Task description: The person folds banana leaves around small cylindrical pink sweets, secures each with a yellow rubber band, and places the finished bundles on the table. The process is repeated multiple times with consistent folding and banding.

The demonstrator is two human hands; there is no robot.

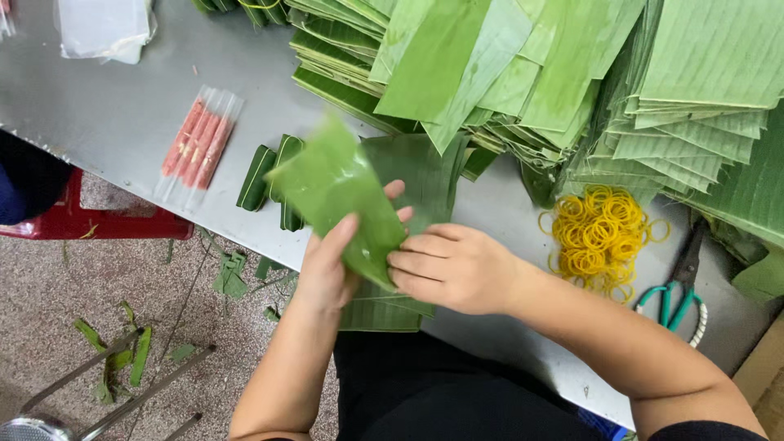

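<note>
Both my hands hold a small piece of green banana leaf above the grey metal table. My left hand grips its lower edge from below, thumb up on the leaf. My right hand presses its fingers on the leaf's right lower corner. The piece is blurred and tilted up to the left. Under my hands lies a darker, larger banana leaf flat on the table, hanging over the near edge.
Big stacks of cut banana leaves fill the far side. A pile of yellow rubber bands and green-handled scissors lie right. Two folded leaf rolls, a clear pack of pink sticks and plastic bags lie left.
</note>
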